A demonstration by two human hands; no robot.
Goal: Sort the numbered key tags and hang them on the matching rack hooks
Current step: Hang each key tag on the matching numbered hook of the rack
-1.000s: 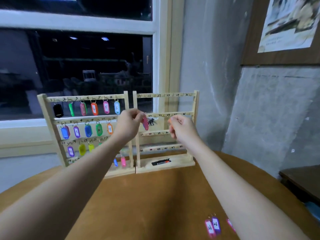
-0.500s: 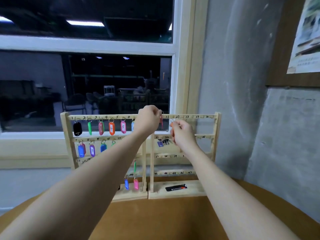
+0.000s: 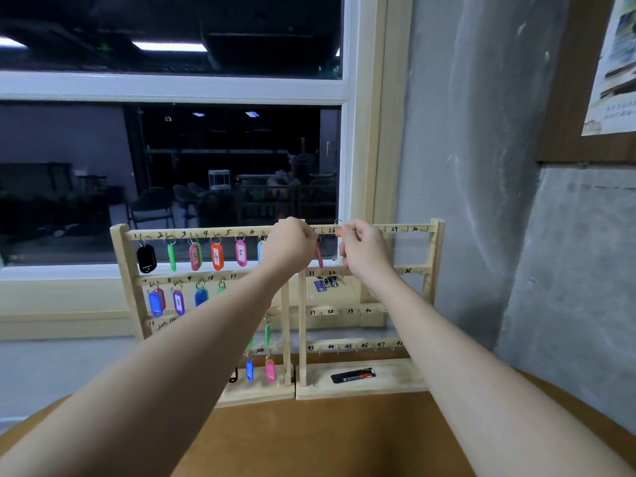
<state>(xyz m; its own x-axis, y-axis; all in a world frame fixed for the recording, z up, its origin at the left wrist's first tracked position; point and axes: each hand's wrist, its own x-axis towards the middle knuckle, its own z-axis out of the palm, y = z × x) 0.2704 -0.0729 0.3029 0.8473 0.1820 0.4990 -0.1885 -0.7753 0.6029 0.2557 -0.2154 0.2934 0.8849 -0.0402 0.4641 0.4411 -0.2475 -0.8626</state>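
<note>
Both my hands are raised at the top rail of the right rack (image 3: 418,229), where it meets the left rack (image 3: 120,246). My left hand (image 3: 290,244) has its fingers curled, grasping a pink key tag (image 3: 319,254) that hangs below the knuckles, just under the mark 25. My right hand (image 3: 361,247) is clenched in a pinch on an orange key tag (image 3: 339,232); its metal ring (image 3: 338,222) stands up beside the mark 26. Whether either ring sits on a hook, I cannot tell.

The left rack carries hung tags: black, green, red, orange 4 (image 3: 216,257) and pink 5 (image 3: 241,253) on the top row, blue and purple ones below. On the right rack a small key bunch (image 3: 327,283) hangs under 32. A black object (image 3: 352,375) lies on its base. Both racks stand on the brown surface (image 3: 327,438) before the window (image 3: 172,139).
</note>
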